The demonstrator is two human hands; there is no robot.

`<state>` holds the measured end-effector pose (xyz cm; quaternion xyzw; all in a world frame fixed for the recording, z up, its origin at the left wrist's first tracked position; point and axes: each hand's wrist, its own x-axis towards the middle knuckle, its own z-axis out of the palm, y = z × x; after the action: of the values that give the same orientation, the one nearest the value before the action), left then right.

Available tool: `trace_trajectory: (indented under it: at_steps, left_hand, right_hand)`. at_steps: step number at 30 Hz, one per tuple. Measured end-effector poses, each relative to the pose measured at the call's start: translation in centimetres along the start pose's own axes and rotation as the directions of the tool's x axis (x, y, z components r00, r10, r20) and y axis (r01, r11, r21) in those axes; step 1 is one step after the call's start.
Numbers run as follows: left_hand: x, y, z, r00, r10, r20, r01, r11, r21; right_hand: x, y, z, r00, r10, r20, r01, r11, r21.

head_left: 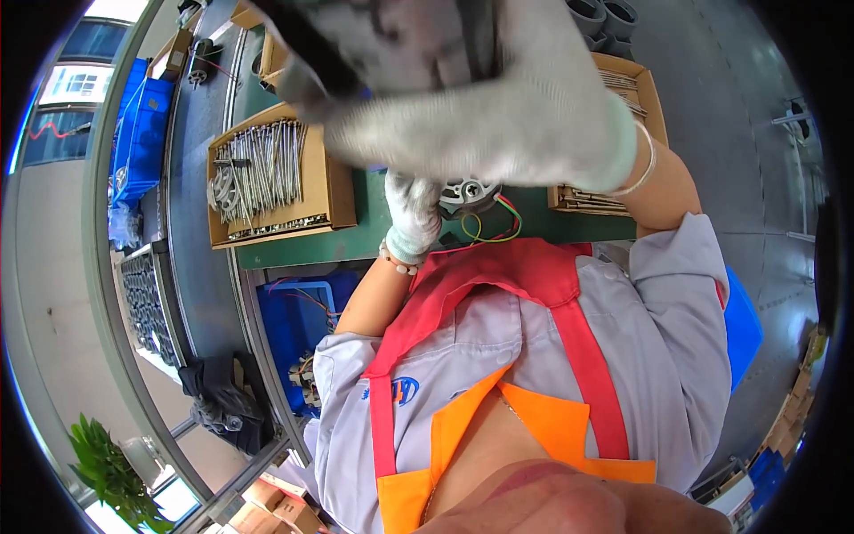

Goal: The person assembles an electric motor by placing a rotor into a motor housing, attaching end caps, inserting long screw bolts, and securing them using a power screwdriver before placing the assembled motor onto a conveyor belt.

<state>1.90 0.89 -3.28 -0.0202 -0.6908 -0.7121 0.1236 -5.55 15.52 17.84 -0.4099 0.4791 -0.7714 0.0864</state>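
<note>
Bright daylight from windows (76, 84); strong fisheye bending; near glove (498, 98) blurred.

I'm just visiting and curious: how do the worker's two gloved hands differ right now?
The right hand is raised close to the camera, so it looks large and blurred, with a dark object against its palm; whether it grips it is unclear. The left hand is low at the green bench, sharp and small, fingers pointing down beside a round metal motor part with coloured wires. Both wear white knit gloves and a wrist bracelet.
</note>
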Motion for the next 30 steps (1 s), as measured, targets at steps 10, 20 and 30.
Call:
trace_trajectory:
  at_steps: [10,20,30]
  left_hand:
    - [0.2,-2.1,-0.6,0.999,0.015,0.045,-0.019,0.994,0.107]
    - [0.4,-1.1,0.1,0.996,0.090,0.012,-0.089,0.996,-0.028]
    - [0.4,2.8,1.8,0.999,0.025,-0.025,-0.028,0.986,-0.161]
  right_hand:
    - [-4.0,0.7,0.2,0.999,-0.009,0.043,0.026,0.911,-0.411]
    - [-2.9,1.0,-0.4,0.993,0.017,0.113,0.014,0.963,-0.269]
    - [1.7,3.5,-3.0,0.997,-0.066,-0.033,0.053,0.956,-0.290]
